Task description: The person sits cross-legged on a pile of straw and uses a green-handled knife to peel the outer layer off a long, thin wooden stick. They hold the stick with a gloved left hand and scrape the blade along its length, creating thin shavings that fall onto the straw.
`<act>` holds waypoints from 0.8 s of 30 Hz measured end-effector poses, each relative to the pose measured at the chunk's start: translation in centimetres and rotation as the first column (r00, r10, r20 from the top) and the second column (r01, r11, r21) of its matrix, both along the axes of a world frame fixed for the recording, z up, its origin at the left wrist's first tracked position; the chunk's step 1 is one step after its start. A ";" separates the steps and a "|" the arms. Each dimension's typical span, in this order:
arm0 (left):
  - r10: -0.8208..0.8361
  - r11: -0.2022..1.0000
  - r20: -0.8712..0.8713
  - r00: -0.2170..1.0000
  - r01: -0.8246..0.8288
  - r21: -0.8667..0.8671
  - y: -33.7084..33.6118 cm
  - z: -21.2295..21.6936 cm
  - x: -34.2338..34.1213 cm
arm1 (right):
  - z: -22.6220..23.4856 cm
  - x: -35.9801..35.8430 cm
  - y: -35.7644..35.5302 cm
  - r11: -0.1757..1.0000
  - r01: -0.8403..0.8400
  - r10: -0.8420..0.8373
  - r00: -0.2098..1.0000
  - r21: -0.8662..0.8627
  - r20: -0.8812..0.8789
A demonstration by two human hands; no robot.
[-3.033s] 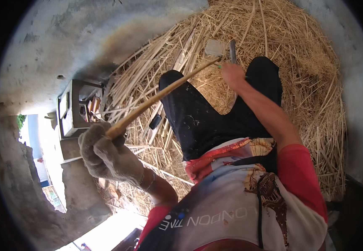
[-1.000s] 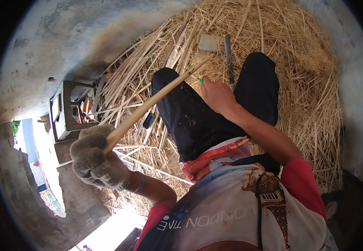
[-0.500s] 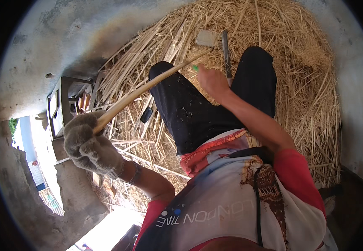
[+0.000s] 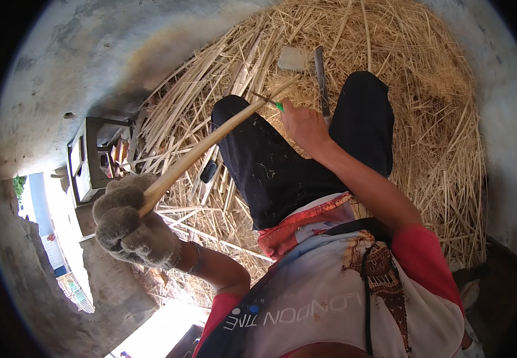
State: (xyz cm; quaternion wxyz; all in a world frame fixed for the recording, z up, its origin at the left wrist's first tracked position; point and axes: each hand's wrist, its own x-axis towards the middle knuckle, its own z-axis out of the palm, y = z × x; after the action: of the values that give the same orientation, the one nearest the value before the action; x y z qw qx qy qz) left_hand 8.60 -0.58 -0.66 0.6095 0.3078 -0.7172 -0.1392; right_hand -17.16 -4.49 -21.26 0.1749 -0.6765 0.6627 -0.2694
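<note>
In a thick grey-brown work glove, my left hand (image 4: 136, 221) is closed around the near end of a long pale wooden stick (image 4: 208, 140). The stick slants up and away to the right, passing over my left knee. My right hand (image 4: 304, 126) is bare and wrapped round the green handle of a small knife (image 4: 279, 107). Its thin blade points left and lies across the stick close to the far end. Whether the edge bites into the wood cannot be made out. Most of the handle is hidden in my fingers.
Straw and shavings (image 4: 431, 131) cover the floor around my black-trousered legs. Beyond my knees lie a machete-like blade (image 4: 321, 77) and a whetstone-like grey block (image 4: 292, 59). A small black object (image 4: 209, 171) rests by my left leg. A wooden frame (image 4: 87, 161) stands against the left wall.
My left hand and the stick have shifted slightly nearer to me. The knife has turned, so its blade now shows across the stick; before, only the green handle was visible.
</note>
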 end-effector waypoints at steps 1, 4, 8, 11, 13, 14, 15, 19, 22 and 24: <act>0.061 0.998 -0.011 0.998 -0.060 0.015 -0.2 -0.1 0.0 | -0.3 0.0 0.0 1.000 0.005 -0.005 1.000 0.000 0.013; 0.148 0.989 -0.023 0.989 -0.147 0.033 -1.0 -0.2 0.2 | 1.4 1.1 -0.1 1.000 -0.016 0.016 0.999 -0.003 0.038; 0.064 0.997 0.014 0.998 -0.064 0.042 -0.4 0.1 0.2 | -2.7 -0.2 -0.7 0.999 -0.017 0.016 1.000 -0.045 -0.018; 0.146 0.985 0.017 0.989 -0.147 0.088 -0.9 0.5 0.0 | -2.6 0.7 -0.9 0.996 0.050 -0.050 0.999 -0.074 0.004; 0.096 0.995 -0.009 0.995 -0.095 0.037 -1.1 0.8 -0.6 | -1.3 0.9 -1.5 0.998 0.053 -0.052 0.998 -0.033 0.019; 0.053 0.999 -0.003 0.999 -0.053 0.005 -0.8 0.8 -0.5 | -1.6 1.2 -1.4 0.998 0.056 -0.056 0.998 -0.016 0.007; 0.010 1.000 0.000 1.000 -0.010 -0.005 -0.3 0.4 -0.6 | -2.4 1.2 -0.6 0.998 0.061 -0.061 0.998 0.023 -0.011; 0.416 0.902 -0.066 0.907 -0.402 0.161 0.1 1.4 -1.5 | -2.3 1.8 -1.4 0.997 0.046 -0.050 0.998 -0.069 -0.048; 0.300 0.953 -0.089 0.950 -0.294 0.080 -1.5 1.4 -0.7 | -2.1 0.9 -3.5 0.998 -0.012 0.003 0.988 -0.062 -0.154; 0.320 0.943 -0.089 0.943 -0.309 0.121 -1.6 1.4 -1.2 | -3.3 1.4 -2.5 1.000 -0.003 0.003 0.995 -0.001 -0.104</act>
State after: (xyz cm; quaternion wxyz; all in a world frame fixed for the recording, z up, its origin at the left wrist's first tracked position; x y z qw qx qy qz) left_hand 7.44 -2.22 0.72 0.6443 0.4422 -0.6168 -0.0938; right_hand -15.76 -7.01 -24.54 0.1402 -0.6908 0.6697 -0.2339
